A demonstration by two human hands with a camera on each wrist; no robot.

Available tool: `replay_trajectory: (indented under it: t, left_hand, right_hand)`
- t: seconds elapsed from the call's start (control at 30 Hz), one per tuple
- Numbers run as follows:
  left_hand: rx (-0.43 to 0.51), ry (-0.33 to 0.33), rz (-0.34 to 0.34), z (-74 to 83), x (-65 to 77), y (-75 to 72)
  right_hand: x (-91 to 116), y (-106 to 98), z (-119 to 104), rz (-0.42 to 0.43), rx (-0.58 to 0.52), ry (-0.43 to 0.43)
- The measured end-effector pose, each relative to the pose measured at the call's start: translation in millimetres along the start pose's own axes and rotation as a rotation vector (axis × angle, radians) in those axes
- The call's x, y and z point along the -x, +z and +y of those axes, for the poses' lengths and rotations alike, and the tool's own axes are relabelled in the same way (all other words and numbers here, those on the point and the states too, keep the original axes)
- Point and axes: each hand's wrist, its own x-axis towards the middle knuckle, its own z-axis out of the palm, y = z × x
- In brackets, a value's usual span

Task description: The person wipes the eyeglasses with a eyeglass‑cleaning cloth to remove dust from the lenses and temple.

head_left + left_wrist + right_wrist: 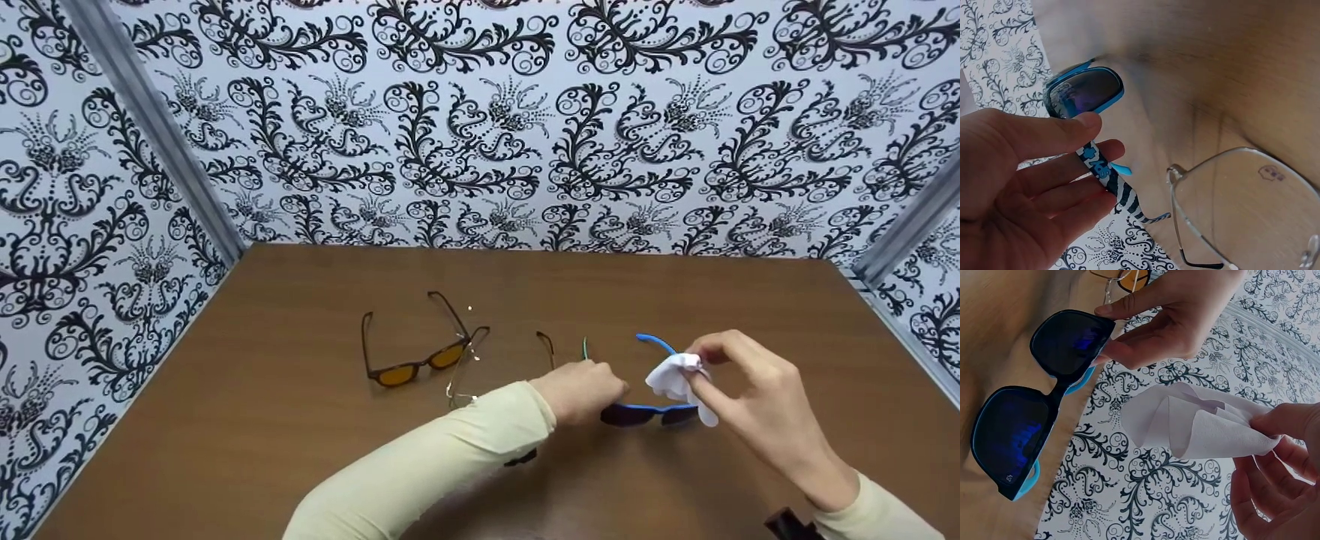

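Blue-and-black sunglasses (628,415) with dark lenses are held by my left hand (583,391). The left wrist view shows its thumb and fingers pinching the frame (1086,90) near the hinge, beside a zebra-striped temple arm (1107,175). My right hand (765,405) pinches a crumpled white cloth (671,379) between thumb and fingers. In the right wrist view the cloth (1185,422) hangs apart from the sunglasses (1067,343), beside their lenses. From the head, the cloth overlaps the right part of the frame.
Glasses with orange lenses (396,375) lie unfolded on the brown table (300,450), to the left. Between them and my left hand lie thin metal-framed glasses (451,391), partly hidden by my left forearm. Black-and-white patterned walls (487,135) stand behind and at the sides.
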Motion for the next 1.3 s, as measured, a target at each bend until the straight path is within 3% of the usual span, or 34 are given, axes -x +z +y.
replay_trajectory:
  t: [0.2,0.5,0.7,0.87,1.03,1.17,1.3]
  left_hand:
    - [0.012,-0.040,-0.045,4.3,-1.1,1.8]
    - [0.006,-0.010,-0.069,3.1,-2.4,6.9]
    - [0.085,-0.028,-0.070,-5.0,1.5,2.9]
    - [0.134,-0.021,-0.023,-22.1,17.6,-8.6]
    - [0.133,-0.089,0.021,-40.4,39.0,-18.1]
    - [0.145,-0.116,0.033,-48.7,50.8,-20.7]
    - [0.158,-0.127,0.060,-54.0,62.2,-20.0]
  right_hand:
    - [2.8,0.1,1.6,-0.015,0.002,0.001]
    - [8.4,3.5,3.0,-0.041,-0.008,0.002]
    - [11.1,5.0,2.9,-0.075,0.001,0.037]
    - [15.6,18.9,2.1,-0.080,-0.020,0.015]
    - [19.0,42.2,-1.9,-0.121,-0.133,0.009]
    - [22.8,56.1,-6.8,-0.179,-0.235,0.047]
    - [24.7,66.5,-10.7,-0.227,-0.269,0.033]
